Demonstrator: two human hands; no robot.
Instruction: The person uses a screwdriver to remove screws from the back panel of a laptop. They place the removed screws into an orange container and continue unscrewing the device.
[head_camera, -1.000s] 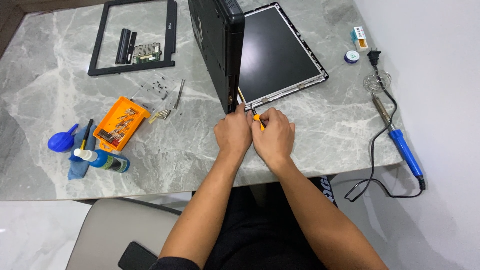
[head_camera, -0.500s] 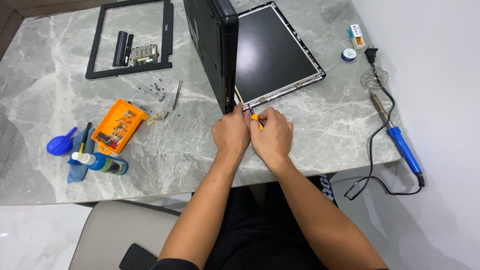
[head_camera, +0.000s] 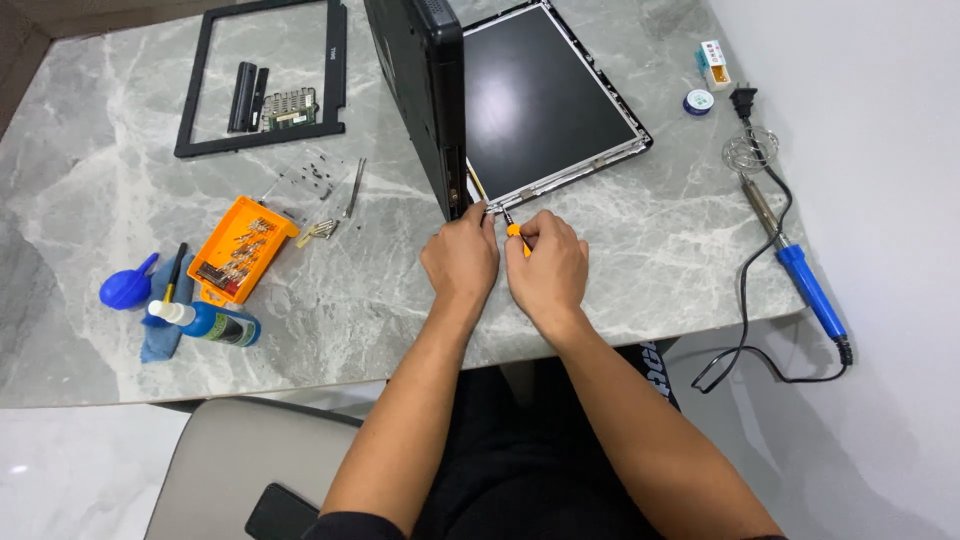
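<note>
At the near corner of the flat screen panel (head_camera: 550, 105), both hands meet: right hand (head_camera: 548, 268) curled tight around a small orange-handled screwdriver (head_camera: 514, 229), tip at the panel's hinge corner, it seems. Left hand (head_camera: 461, 256) is closed beside it, touching the upright black laptop base (head_camera: 425, 90), though any grip is hidden. Orange bit case (head_camera: 240, 248) sits well left on the marble table (head_camera: 90, 180)

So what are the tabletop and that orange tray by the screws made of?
The tabletop looks like polished grey marble or a stone-look slab: white veining and soft glare, though a printed surface can't be ruled out. The orange tray looks like moulded matte plastic, going by its even bright colour and thin walls.
</note>
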